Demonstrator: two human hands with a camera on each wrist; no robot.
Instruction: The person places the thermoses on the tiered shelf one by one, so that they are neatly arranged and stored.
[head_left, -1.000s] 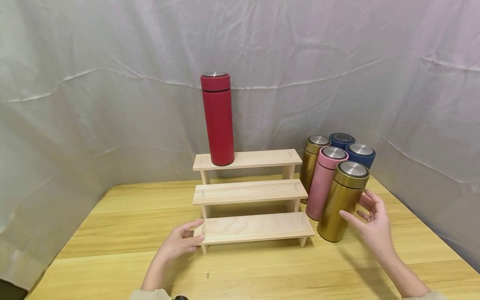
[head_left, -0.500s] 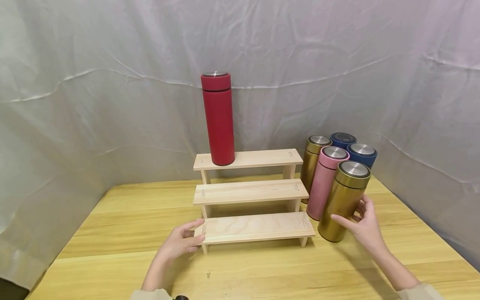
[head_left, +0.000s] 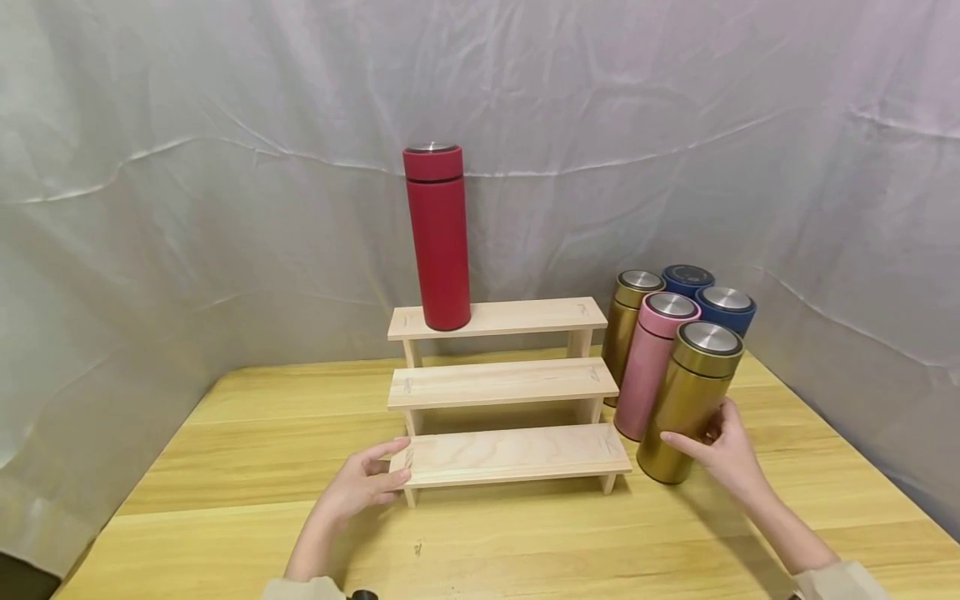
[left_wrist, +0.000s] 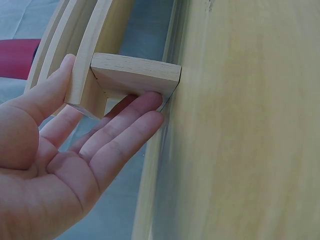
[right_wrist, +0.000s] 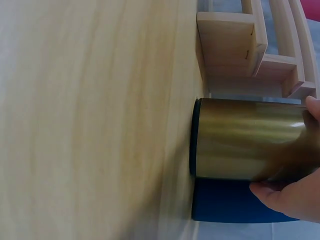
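Observation:
My right hand point(head_left: 723, 458) grips the lower body of the front gold thermos point(head_left: 690, 408), thumb on its near side, fingers partly hidden behind it. The thermos stands on the table, its dark base near the wood in the right wrist view. With thumb above and fingers below, my left hand point(head_left: 356, 487) holds the left end of the lowest step of a three-tier wooden rack point(head_left: 510, 454). Its fingertips touch the rack's leg point(left_wrist: 135, 75) in the left wrist view. A tall red thermos point(head_left: 437, 242) stands upright at the left of the top step.
Close behind the gold thermos stand a pink thermos point(head_left: 647, 375), another gold thermos point(head_left: 621, 333) and two blue ones, one with a dark lid point(head_left: 687, 275), one with a silver lid point(head_left: 726, 300). Grey cloth point(head_left: 300, 250) hangs behind the wooden table point(head_left: 262, 450).
My right hand has moved left and closed round the front gold thermos. My left hand stays on the rack, and the bottles keep their places.

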